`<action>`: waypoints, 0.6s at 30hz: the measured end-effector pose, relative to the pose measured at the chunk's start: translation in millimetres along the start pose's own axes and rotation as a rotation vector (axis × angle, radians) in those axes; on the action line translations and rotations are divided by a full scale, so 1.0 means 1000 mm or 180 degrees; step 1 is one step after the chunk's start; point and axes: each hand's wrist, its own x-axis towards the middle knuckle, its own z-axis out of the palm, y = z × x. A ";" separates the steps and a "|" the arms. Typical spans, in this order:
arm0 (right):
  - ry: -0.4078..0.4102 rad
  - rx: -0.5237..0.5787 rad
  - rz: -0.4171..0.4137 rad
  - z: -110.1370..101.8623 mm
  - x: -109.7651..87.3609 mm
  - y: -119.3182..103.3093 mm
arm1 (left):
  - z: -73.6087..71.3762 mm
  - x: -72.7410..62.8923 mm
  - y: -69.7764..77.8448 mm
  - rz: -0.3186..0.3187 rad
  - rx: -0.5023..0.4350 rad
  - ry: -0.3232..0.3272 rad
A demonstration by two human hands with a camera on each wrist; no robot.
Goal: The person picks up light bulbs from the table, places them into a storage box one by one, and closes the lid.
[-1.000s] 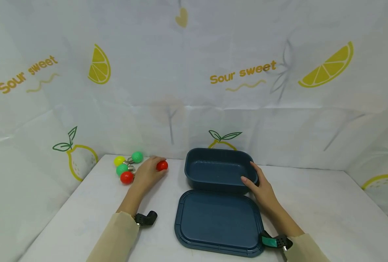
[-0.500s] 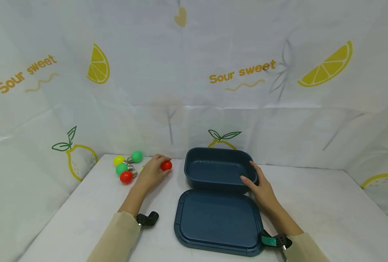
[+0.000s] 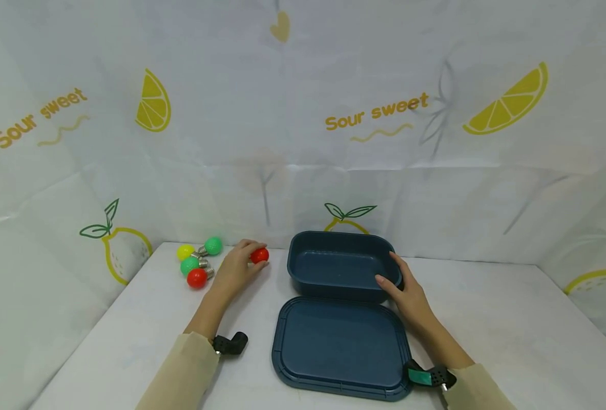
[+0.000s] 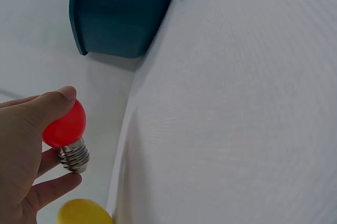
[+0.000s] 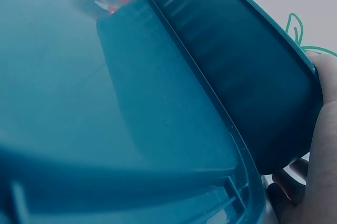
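A red light bulb with a ridged metal screw base is pinched in my left hand, its thumb on the red globe and a fingertip by the base. In the left wrist view a yellow bulb shows just below that hand. My right hand grips the near right corner of a dark blue open box. The thumb lies over its near rim, the other fingers against the right end wall. The box's inner floor looks bare. Its dark blue lid lies flat in front of it.
Left of my left hand lie a red bulb, two green bulbs, one nearer and one farther, and a yellow bulb. A printed white sheet hangs behind the white table.
My left hand has shifted slightly right with the red bulb, away from the other bulbs, then nearly stopped. The right hand, box and lid have stayed in place.
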 end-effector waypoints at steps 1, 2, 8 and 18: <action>0.0000 0.0004 -0.0003 0.000 0.000 0.000 | -0.001 0.000 0.001 0.0000 -0.0015 0.0018; 0.0002 0.0006 -0.0009 -0.001 0.000 0.000 | -0.001 0.000 0.003 -0.0010 -0.0036 0.0032; 0.0022 0.0020 -0.0042 -0.003 0.001 -0.001 | -0.006 0.003 0.015 -0.0033 -0.0257 0.0079; 0.0034 -0.0074 -0.0002 -0.001 0.002 0.003 | -0.009 0.011 0.042 0.0036 -0.0704 0.0144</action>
